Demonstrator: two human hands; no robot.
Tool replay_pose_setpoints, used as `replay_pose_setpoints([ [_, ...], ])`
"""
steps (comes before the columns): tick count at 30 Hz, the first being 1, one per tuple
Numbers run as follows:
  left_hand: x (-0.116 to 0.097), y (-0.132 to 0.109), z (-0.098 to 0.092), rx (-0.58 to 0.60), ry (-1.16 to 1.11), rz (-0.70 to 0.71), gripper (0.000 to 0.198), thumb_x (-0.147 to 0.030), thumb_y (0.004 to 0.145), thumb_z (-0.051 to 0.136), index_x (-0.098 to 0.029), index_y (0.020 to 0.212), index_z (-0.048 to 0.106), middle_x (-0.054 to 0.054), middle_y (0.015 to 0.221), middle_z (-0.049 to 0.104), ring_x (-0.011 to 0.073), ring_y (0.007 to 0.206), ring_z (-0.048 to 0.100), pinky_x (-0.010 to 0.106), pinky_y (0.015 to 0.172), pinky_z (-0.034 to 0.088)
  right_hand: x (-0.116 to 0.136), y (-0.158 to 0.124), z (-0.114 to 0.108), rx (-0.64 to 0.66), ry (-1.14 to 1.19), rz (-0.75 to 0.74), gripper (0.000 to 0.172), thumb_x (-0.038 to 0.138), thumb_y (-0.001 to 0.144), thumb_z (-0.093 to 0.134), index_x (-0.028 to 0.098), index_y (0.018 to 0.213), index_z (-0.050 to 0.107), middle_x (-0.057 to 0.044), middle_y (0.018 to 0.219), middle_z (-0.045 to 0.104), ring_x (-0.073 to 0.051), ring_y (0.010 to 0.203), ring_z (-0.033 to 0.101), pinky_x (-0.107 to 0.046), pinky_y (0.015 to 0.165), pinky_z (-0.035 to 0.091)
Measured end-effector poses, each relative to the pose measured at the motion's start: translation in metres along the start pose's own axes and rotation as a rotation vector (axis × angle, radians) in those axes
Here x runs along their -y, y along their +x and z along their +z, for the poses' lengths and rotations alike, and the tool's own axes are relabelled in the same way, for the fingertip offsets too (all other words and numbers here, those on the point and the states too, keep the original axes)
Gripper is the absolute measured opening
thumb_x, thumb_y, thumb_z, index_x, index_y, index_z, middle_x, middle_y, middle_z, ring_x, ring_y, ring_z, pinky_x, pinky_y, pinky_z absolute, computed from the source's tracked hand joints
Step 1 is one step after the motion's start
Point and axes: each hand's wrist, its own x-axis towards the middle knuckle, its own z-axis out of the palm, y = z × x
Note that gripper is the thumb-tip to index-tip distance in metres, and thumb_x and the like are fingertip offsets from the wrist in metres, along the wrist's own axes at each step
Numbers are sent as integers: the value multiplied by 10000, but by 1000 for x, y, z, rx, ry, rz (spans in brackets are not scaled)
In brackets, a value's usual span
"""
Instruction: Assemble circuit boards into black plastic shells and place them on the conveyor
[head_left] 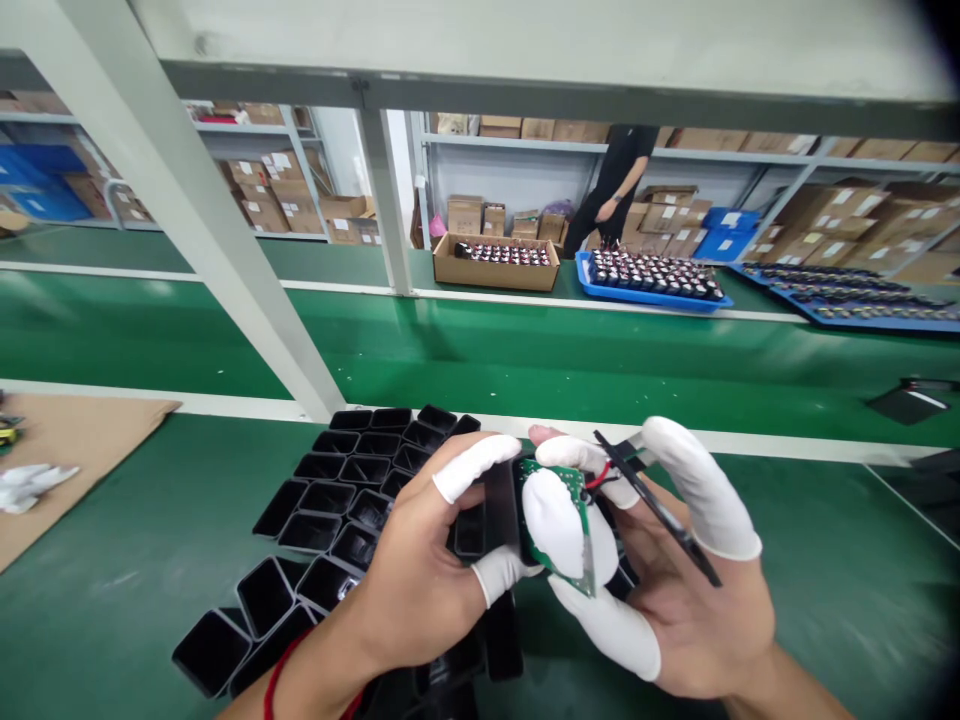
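My left hand (420, 570), with white finger cots on thumb and forefinger, grips a small black plastic housing (491, 515) just above the bench. My right hand (675, 580), also in finger cots, pinches a green circuit board (574, 525) against the housing's open end. A red wire (600, 477) and a black strip (660, 505) run from the board across my right fingers. Below my hands lies a cluster of several empty black housings (337, 500).
A green conveyor belt (525, 350) runs behind a white rail, crossed by a slanted white post (202, 220). Cardboard (67, 450) lies at left. Beyond the belt stand a cardboard box (496, 262) and blue trays (649, 280) of parts, shelves of cartons, and a person in black (615, 180).
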Motion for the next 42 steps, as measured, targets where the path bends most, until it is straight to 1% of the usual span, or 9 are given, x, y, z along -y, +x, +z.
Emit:
replay_pose_setpoints([
  [4, -1, 3, 0, 13, -76, -34, 698, 15, 788, 712, -376, 1344, 556, -20, 1345, 535, 191, 1240, 580, 210, 986, 577, 3, 7, -1, 110, 41, -145, 910, 23, 904, 602, 525, 1524, 164, 11, 1156, 725, -192, 992, 732, -441, 1136, 409],
  [8, -3, 4, -1, 35, -83, -37, 667, 30, 802, 688, -355, 1334, 567, -10, 1321, 550, 187, 1233, 582, 220, 1003, 572, 0, 0, -4, 81, -15, -116, 858, 111, 954, 602, 493, 1547, 113, -31, 1399, 599, -195, 1161, 661, -390, 1073, 486],
  [14, -4, 3, -1, 52, -62, -18, 702, 47, 788, 677, -352, 1351, 551, -2, 1317, 558, 197, 1219, 590, 242, 1001, 579, -4, -6, -4, 53, -40, -151, 913, 63, 897, 649, 464, 1550, 151, -66, 1312, 650, -218, 990, 727, -399, 974, 557],
  [20, -4, 3, -1, 32, -39, -41, 673, 30, 807, 675, -356, 1344, 555, -1, 1322, 543, 202, 1241, 578, 233, 1010, 574, -5, -3, -2, 16, -85, -146, 900, 91, 893, 687, 464, 1545, 191, -78, 1448, 550, -262, 1177, 653, -449, 1056, 498],
  [24, -5, 3, -1, 31, -75, -51, 716, 46, 789, 677, -393, 1341, 559, -29, 1333, 535, 174, 1236, 576, 185, 989, 572, -6, -3, 1, 27, 8, -165, 790, 174, 989, 580, 501, 1545, 123, -41, 1267, 677, -221, 1061, 708, -461, 1045, 513],
  [26, -5, 4, -1, 33, -86, -51, 717, 46, 785, 681, -396, 1338, 564, -29, 1326, 541, 177, 1236, 576, 186, 989, 573, -6, -3, 2, 32, 18, -176, 819, 145, 981, 585, 502, 1546, 111, -17, 1203, 706, -197, 1035, 716, -429, 1053, 510],
  [29, -6, 6, -1, 35, -80, -51, 687, 34, 798, 683, -388, 1329, 573, -17, 1309, 557, 193, 1233, 582, 216, 990, 582, -4, -2, 1, 25, -38, -162, 909, 67, 899, 664, 468, 1548, 171, -40, 1330, 649, -205, 1083, 700, -376, 1026, 530],
  [32, -6, 6, -1, 38, -73, -50, 686, 42, 794, 674, -383, 1325, 578, -16, 1306, 557, 193, 1225, 587, 226, 993, 584, -5, -2, -1, 19, -38, -167, 885, 73, 901, 654, 446, 1553, 187, -72, 1413, 586, -228, 1089, 701, -394, 982, 563],
  [42, -3, 3, 1, -2, -104, -45, 716, 53, 766, 697, -383, 1322, 578, -27, 1315, 557, 178, 1211, 594, 205, 978, 588, -11, -2, 1, -14, -132, -213, 867, 50, 907, 610, 403, 1568, 173, -53, 1483, 514, -227, 1335, 523, -442, 1122, 428],
])
